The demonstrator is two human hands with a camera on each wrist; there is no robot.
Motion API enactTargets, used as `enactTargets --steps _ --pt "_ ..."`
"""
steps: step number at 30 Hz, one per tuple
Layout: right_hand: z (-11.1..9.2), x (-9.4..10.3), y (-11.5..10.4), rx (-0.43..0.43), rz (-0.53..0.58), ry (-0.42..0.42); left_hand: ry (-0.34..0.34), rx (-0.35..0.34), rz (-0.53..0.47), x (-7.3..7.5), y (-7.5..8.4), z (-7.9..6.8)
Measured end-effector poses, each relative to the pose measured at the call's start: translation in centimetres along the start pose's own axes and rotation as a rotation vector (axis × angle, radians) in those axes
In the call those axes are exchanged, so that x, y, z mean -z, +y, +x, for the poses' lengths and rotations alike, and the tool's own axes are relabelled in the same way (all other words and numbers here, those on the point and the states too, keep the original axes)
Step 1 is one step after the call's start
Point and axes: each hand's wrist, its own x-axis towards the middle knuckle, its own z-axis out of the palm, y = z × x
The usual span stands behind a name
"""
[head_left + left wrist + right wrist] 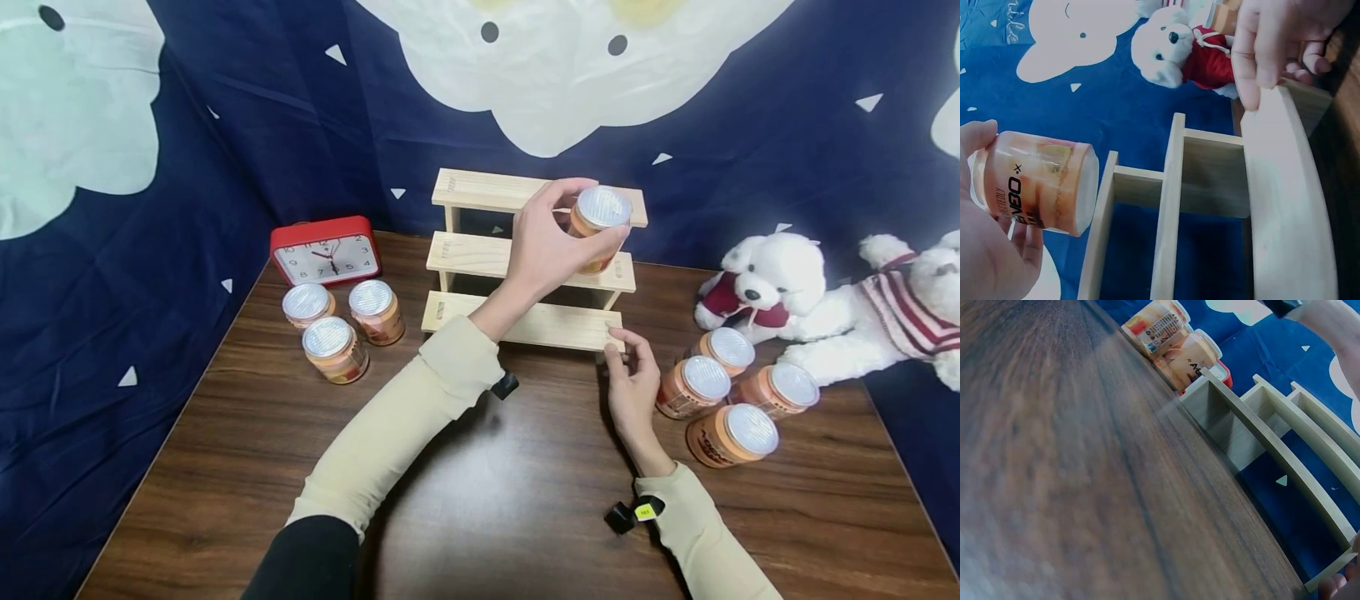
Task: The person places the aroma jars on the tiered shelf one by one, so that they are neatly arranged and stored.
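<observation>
My left hand (543, 246) grips a jar (602, 208) with a silvery lid and an orange label. The jar is upright in the head view and overlaps the upper right end of a three-step wooden shelf (517, 323). In the left wrist view the base of the jar (1041, 181) is close to the top step's edge, with fingers and thumb round its side. My right hand (633, 387) pinches the right end of the bottom step between thumb and fingers. In the left wrist view the right hand's fingers (1266, 53) lie over that end.
Left of the shelf stand three similar jars (336, 350) in front of a red alarm clock (326, 250). Several more jars (731, 435) are grouped at the right. Behind them are two white plush toys (780, 271). A dark blue patterned cloth (300, 125) hangs behind the wooden table (487, 500).
</observation>
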Motion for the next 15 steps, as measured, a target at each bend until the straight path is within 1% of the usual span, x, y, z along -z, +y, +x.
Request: enactTargets --steps 4,11,15 --pt "0.0 0.1 0.0 0.004 -0.009 -0.001 -0.013 0.026 -0.016 -0.3 0.6 1.1" --pt "0.0 0.0 0.1 0.007 -0.012 -0.002 -0.033 0.061 0.006 -0.5 1.8 3.3" --pt "0.0 0.0 0.1 -0.005 -0.017 -0.002 -0.039 0.087 0.023 -0.8 1.9 4.3"
